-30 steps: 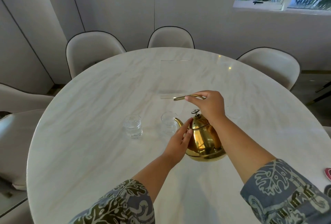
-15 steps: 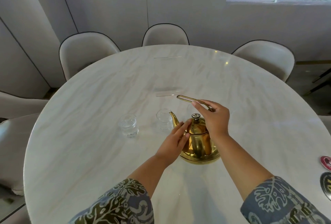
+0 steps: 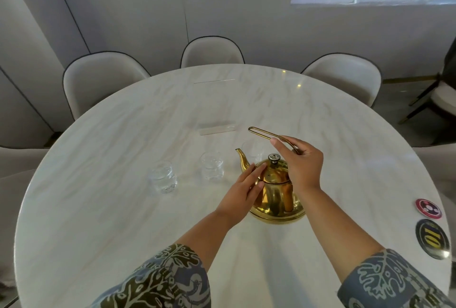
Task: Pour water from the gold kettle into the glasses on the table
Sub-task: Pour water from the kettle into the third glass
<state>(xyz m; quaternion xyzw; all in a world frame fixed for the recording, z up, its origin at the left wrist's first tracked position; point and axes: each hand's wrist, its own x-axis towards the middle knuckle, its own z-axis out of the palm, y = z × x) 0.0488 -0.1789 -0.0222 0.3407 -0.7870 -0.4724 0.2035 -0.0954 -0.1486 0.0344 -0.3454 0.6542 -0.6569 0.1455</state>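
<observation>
A gold kettle [image 3: 276,199] stands upright on the round marble table [image 3: 123,209], spout pointing left and away from me. My right hand [image 3: 299,162] grips its thin wire handle above the lid. My left hand [image 3: 243,191] rests flat against the kettle's left side, fingers apart. Two clear glasses stand left of the spout: one [image 3: 212,166] close to it, another [image 3: 163,176] further left. A third glass [image 3: 253,152] shows faintly just behind the spout.
A clear acrylic stand [image 3: 217,127] sits beyond the glasses. Two round coasters, red [image 3: 428,208] and black [image 3: 431,238], lie at the table's right edge. Cream chairs [image 3: 212,51] ring the far side.
The kettle has come back from a tilt toward the glass to standing level on the table. Both hands stayed on it. The view shifted so the table sits lower.
</observation>
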